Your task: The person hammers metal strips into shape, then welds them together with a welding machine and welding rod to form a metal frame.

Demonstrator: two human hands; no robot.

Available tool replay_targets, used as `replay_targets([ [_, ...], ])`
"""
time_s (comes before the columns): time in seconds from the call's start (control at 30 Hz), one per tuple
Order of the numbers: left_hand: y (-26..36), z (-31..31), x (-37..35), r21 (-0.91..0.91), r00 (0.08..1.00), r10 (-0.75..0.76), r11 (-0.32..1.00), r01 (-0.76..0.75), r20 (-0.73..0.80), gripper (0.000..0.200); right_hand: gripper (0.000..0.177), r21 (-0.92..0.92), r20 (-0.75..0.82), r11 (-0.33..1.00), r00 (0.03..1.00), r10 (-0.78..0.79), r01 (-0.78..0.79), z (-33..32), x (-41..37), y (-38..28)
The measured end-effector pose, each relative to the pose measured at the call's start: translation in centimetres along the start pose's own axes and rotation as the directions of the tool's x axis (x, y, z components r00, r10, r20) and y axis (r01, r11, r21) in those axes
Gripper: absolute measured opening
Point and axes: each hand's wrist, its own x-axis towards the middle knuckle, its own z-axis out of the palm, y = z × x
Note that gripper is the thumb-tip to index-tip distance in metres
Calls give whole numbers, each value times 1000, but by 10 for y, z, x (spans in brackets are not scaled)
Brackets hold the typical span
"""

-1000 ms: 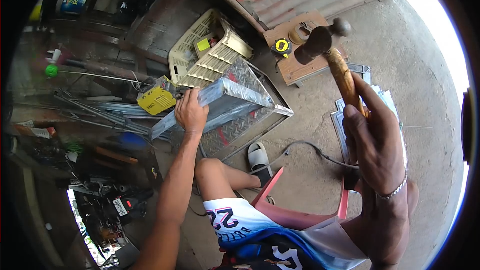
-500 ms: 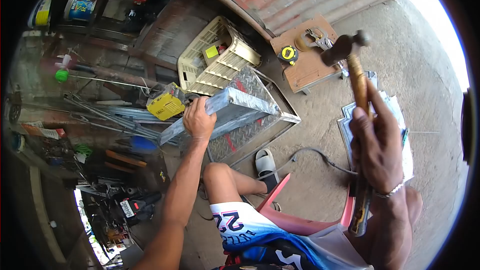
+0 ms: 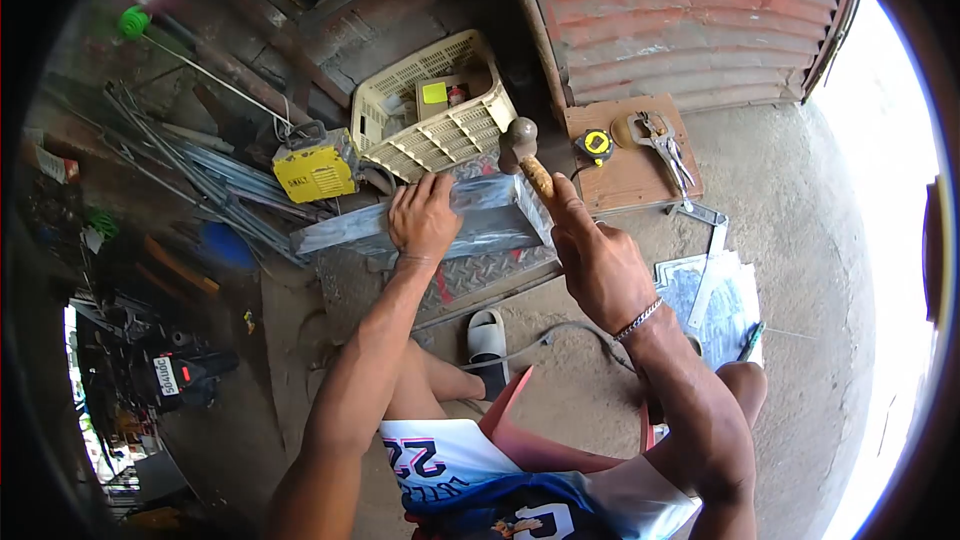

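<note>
You pin the metal and hold the hammer at its end.
A yellow welding box [image 3: 315,173] and a cream plastic basket [image 3: 435,110] sit just behind the folded grey sheet-metal piece [image 3: 480,225] lying on the floor. Your left hand [image 3: 425,220] presses flat on it, fingers spread. Your right hand [image 3: 600,265] is clenched round the wooden-handled hammer [image 3: 530,165], its dark head at the piece's right end.

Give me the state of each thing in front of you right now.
Grey folded sheet-metal channel: lying down, gripped by left hand.
Wooden-handled hammer: in grip of right hand, head at channel's far edge; contact unclear.
Cream plastic basket: tipped on its side.
Yellow tape measure: retracted, on wooden board.
Steel locking pliers: lying on board.
</note>
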Motion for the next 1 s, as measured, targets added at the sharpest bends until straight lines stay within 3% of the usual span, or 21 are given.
replay_targets([
  [0.13,-1,2,-1,-9,999,-26,1000,26,38,48,65,-32,59,998,996,61,-59,9,1,4],
  [0.17,-1,0,-1,6,999,-23,1000,23,38,47,64,75,2,992,995,104,-104,8,2,0],
  [0.3,-1,0,1,-68,999,-13,998,10,-32,46,57,158,-98,983,989,112,-96,2,-3,-12],
  [0.37,3,-5,0,-36,999,-21,999,22,24,17,58,86,-42,990,992,118,-114,10,-6,-6],
  [0.47,0,2,0,-21,998,8,1000,-9,-65,18,60,28,6,992,992,125,-125,12,-3,-6],
  [0.57,0,1,2,-25,999,-5,1000,3,-53,17,64,48,-54,999,999,-4,7,15,-6,-3],
  [0.67,2,-2,-5,-29,1000,-14,999,14,-8,18,63,92,-86,995,996,39,-31,15,-13,-7],
  [0.77,4,-3,1,-21,1000,-6,1000,6,-21,18,55,64,11,982,984,180,-180,8,-3,-7],
  [0.87,1,-1,1,-42,999,21,999,-23,-39,21,52,192,-82,973,986,144,-126,16,-12,-6],
  [0.93,-1,3,0,11,1000,-24,1000,24,8,40,50,171,-60,977,988,143,-131,14,-8,-3],
  [1.0,0,1,0,15,1000,-6,1000,6,7,40,49,152,-57,981,990,131,-121,7,-5,2],
])
